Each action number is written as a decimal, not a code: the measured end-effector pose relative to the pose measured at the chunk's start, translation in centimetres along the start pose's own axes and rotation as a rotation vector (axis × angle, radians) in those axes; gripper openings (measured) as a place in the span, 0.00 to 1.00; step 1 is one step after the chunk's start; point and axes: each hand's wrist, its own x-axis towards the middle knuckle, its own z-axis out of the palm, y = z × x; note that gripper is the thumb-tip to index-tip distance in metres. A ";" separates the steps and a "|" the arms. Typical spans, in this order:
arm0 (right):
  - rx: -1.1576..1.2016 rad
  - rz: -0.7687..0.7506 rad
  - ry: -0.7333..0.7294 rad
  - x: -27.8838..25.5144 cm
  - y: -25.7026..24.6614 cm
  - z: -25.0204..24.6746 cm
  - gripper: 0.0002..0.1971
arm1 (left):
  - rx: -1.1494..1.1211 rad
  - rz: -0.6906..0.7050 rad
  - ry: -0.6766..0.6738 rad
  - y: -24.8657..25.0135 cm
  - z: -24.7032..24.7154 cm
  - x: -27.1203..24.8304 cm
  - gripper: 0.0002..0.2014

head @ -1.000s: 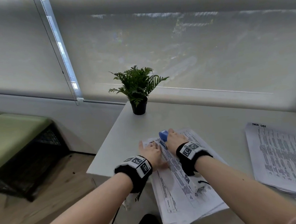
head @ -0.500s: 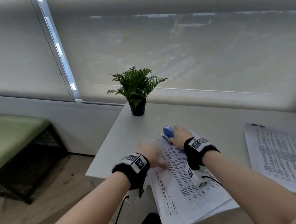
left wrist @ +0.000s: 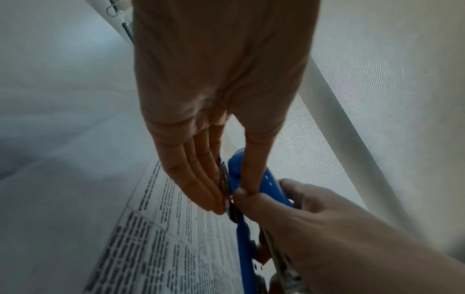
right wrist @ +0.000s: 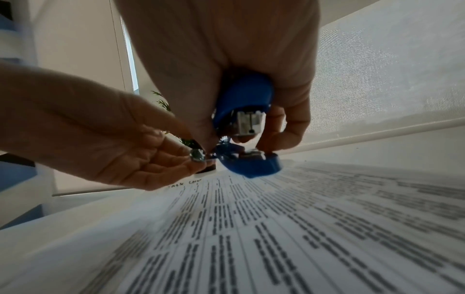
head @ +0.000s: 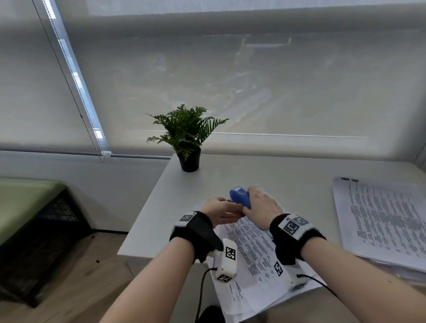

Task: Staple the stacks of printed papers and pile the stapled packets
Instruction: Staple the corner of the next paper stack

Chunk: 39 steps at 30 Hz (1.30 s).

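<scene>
A blue stapler (head: 239,197) is lifted a little above the near stack of printed papers (head: 253,254) on the white table. My right hand (head: 256,203) grips it from above, fingers curled round its body (right wrist: 244,95), and the stapler's two halves stand apart in the right wrist view. My left hand (head: 229,208) has come in from the left. Its thumb and straight fingers (left wrist: 201,179) pinch the metal part at the front of the stapler (left wrist: 273,187). The printed sheets (right wrist: 276,228) lie flat underneath both hands.
A second, thicker stack of printed papers (head: 387,224) lies at the table's right. A small potted plant (head: 186,138) stands at the far left corner of the table (head: 155,215), by the window blind. A green bench (head: 13,200) is on the floor to the left.
My right hand has raised the stapler off the corner of the papers. My left hand has left the sheets and taken hold of the stapler's front end.
</scene>
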 end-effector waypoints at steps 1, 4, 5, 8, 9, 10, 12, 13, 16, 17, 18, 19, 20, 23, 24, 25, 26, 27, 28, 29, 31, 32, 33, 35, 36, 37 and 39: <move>0.006 -0.002 0.001 -0.3 0.1 -0.1 0.15 | -0.010 -0.010 -0.008 0.0 -0.1 0.2 0.06; 0.011 -0.005 0.003 -1.0 0.3 -0.5 0.14 | -0.033 -0.048 -0.059 -0.1 -0.4 0.5 0.05; 0.001 -0.009 0.003 -1.2 0.4 -0.6 0.14 | -0.036 -0.058 -0.069 0.0 -0.3 0.5 0.05; -0.040 -0.010 0.013 -1.8 0.5 -0.8 0.15 | -0.011 -0.081 -0.057 0.3 -0.2 0.3 0.06; -0.055 -0.009 0.019 -2.0 0.5 -0.9 0.15 | 0.010 -0.085 -0.048 0.3 -0.1 0.3 0.07; -0.067 -0.008 0.023 -2.2 0.5 -1.0 0.15 | 0.022 -0.090 -0.041 0.4 -0.2 0.3 0.08; -0.071 -0.006 0.022 -2.6 0.6 -1.0 0.16 | 0.027 -0.103 -0.036 0.5 -0.4 0.3 0.08; -0.066 -0.005 0.024 -2.7 0.7 -1.0 0.16 | 0.030 -0.109 -0.033 0.6 -0.4 0.3 0.09; -0.043 0.009 0.006 -3.1 0.9 -1.1 0.17 | 0.044 -0.111 -0.019 0.7 -0.5 0.1 0.08; -0.038 0.020 -0.006 -3.1 1.0 -1.1 0.17 | 0.045 -0.106 -0.016 0.7 -0.4 0.1 0.08; -0.038 0.033 -0.022 -3.1 1.1 -1.1 0.17 | 0.040 -0.101 -0.010 0.6 -0.3 0.1 0.07; -0.042 0.046 -0.041 -3.0 1.2 -1.1 0.18 | 0.031 -0.096 0.001 0.6 -0.2 0.2 0.07; -0.047 0.059 -0.060 -2.9 1.3 -1.2 0.18 | 0.025 -0.092 0.014 0.5 -0.2 0.3 0.08; -0.057 0.079 -0.106 -2.6 1.4 -1.3 0.19 | 0.036 -0.080 0.052 0.5 0.1 0.7 0.08; -0.061 0.082 -0.118 -2.5 1.5 -1.4 0.19 | 0.047 -0.076 0.065 0.5 0.1 0.8 0.08; -0.061 0.087 -0.125 -2.4 1.5 -1.4 0.19 | 0.055 -0.071 0.084 0.5 0.2 1.0 0.08; -0.056 0.095 -0.134 -2.3 1.5 -1.5 0.19 | 0.060 -0.066 0.104 0.6 0.2 1.1 0.07; -0.048 0.103 -0.148 -2.2 1.5 -1.5 0.20 | 0.060 -0.062 0.118 0.5 0.1 1.1 0.06; -0.037 0.109 -0.166 -2.2 1.5 -1.5 0.20 | 0.065 -0.059 0.126 0.5 0.1 1.2 0.06; -0.025 0.114 -0.181 -2.0 1.5 -1.5 0.20 | 0.077 -0.054 0.135 0.5 0.2 1.2 0.06; -0.018 0.116 -0.206 -2.0 1.6 -1.5 0.21 | 0.144 -0.015 0.187 0.4 0.2 1.4 0.09; -0.034 0.109 -0.220 -2.1 1.6 -1.5 0.20 | 0.201 0.026 0.233 0.3 0.1 1.6 0.11; -0.057 0.101 -0.227 -2.2 1.7 -1.4 0.19 | 0.260 0.074 0.284 0.3 -0.1 1.7 0.12; -0.075 0.098 -0.197 -2.6 2.2 -1.1 0.16 | 0.352 0.140 0.348 0.5 -0.9 1.7 0.14; -0.065 0.113 -0.166 -2.9 2.5 -1.0 0.15 | 0.375 0.154 0.364 0.6 -1.4 1.7 0.13; -0.052 0.139 -0.133 -3.1 2.8 -1.0 0.16 | 0.381 0.165 0.381 0.8 -1.9 1.6 0.13; -0.043 0.195 -0.072 -3.2 3.2 -0.8 0.17 | 0.393 0.178 0.402 1.2 -2.8 1.1 0.11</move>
